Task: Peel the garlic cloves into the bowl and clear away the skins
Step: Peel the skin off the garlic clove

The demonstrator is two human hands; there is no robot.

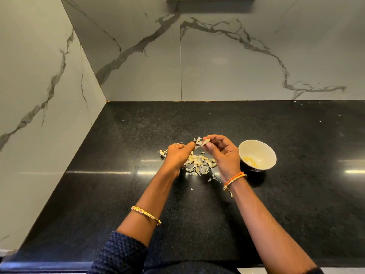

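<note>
My right hand (222, 153) pinches a garlic clove (206, 142) between thumb and fingertips, a little above the black counter. My left hand (178, 154) pinches a strip of papery skin (198, 142) that still hangs from that clove. Below and between the hands lies a loose pile of garlic skins (199, 164) on the counter. A white bowl (262, 150) stands just right of my right hand, with a few peeled cloves (250, 160) at its bottom.
A few stray skin bits (163, 152) lie left of my left hand, and small flakes (210, 179) lie nearer me. The black countertop (296, 204) meets marble walls at the back and left. Its front edge runs along the bottom of the view.
</note>
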